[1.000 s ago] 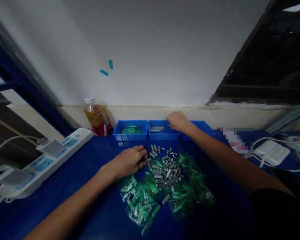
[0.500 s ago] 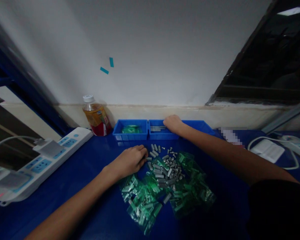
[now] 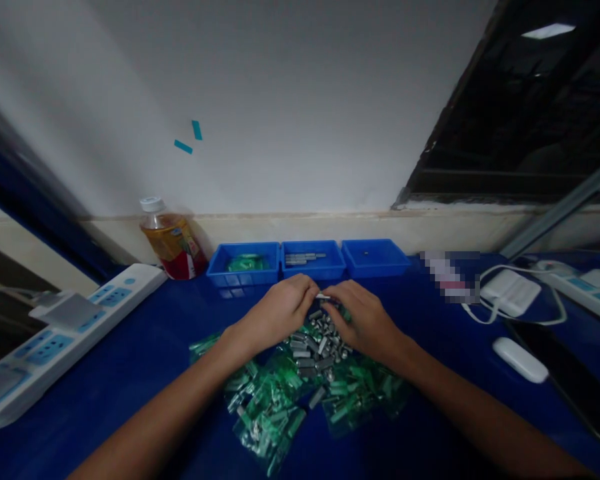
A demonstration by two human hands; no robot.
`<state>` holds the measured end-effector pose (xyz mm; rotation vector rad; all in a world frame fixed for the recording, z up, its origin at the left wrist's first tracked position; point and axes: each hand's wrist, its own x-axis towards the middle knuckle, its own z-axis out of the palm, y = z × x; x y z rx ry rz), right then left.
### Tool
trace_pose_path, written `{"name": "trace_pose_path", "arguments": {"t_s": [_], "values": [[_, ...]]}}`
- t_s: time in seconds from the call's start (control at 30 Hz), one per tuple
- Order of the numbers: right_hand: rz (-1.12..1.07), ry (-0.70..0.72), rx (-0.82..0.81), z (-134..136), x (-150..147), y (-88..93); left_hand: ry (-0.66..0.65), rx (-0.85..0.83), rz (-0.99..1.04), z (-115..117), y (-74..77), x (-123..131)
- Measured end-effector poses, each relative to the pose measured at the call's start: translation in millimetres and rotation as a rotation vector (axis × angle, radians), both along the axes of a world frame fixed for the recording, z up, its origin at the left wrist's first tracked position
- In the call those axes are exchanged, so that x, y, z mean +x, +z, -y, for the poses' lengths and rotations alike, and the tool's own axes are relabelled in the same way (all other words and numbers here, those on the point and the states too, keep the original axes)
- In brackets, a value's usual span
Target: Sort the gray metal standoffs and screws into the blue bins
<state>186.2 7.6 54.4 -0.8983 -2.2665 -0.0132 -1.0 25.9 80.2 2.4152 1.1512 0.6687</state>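
My left hand (image 3: pixel 286 307) and my right hand (image 3: pixel 364 319) meet above the pile, fingertips pinched on a small metal standoff (image 3: pixel 323 297) lying sideways between them. Much of it is hidden by the fingers, so I cannot make out whether a screw is in its end. Just below lies a heap of loose grey standoffs and screws (image 3: pixel 323 347). Green clear bags (image 3: pixel 270 417) filled with similar metal parts spread around the heap, towards me and to both sides.
Three blue bins stand along the wall: one with green bags (image 3: pixel 247 262), one with slim metal pieces (image 3: pixel 305 257), one with a tiny bit (image 3: pixel 375 257) inside. A drink bottle (image 3: pixel 175 240) and power strip (image 3: pixel 80 333) are left; a white case (image 3: pixel 520 360) and dark phone (image 3: pixel 570 380) right.
My right hand has come back from the bins to meet my left hand over the heap. My left hand has moved slightly up and right in relation to the heap. The view has turned right.
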Motion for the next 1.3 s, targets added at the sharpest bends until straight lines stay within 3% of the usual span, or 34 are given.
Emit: {"name": "trace_pose_path", "arguments": {"t_s": [0.13, 0.3, 0.4, 0.53, 0.67, 0.77, 0.97, 1.1, 1.3], "values": [[-0.048, -0.044, -0.008, -4.4, 5.2, -5.4, 0.014, -0.003, 0.038, 0.0, -4.3, 11.7], [-0.232, -0.039, -0.185, -17.5, 10.5, -6.9, -0.039, 0.065, 0.194, -4.4, -8.3, 14.6], [-0.331, -0.034, -0.278, -21.5, 11.5, -5.6, -0.008, 0.121, 0.227, -9.3, -7.8, 19.5], [-0.337, -0.061, -0.178, -24.9, 12.1, -5.5, 0.103, 0.107, 0.228, -14.1, -8.6, 24.5], [-0.142, -0.038, -0.043, -24.3, 12.5, -8.9, 0.148, 0.045, 0.187, -16.5, -13.4, 24.1], [-0.071, -0.084, -0.024, -23.3, 11.8, -9.3, 0.118, 0.012, 0.144, -18.2, -15.5, 19.8], [-0.22, -0.049, -0.176, -25.4, 8.9, -4.2, -0.085, 0.032, 0.15, -21.5, -13.7, 6.7], [-0.238, -0.047, -0.208, -24.3, 9.1, -5.0, -0.042, 0.1, 0.168, -21.2, -13.7, 7.2], [-0.178, -0.063, -0.054, -19.6, 9.1, -17.1, 0.045, 0.003, 0.2, -17.6, -16.9, 14.5]]}}
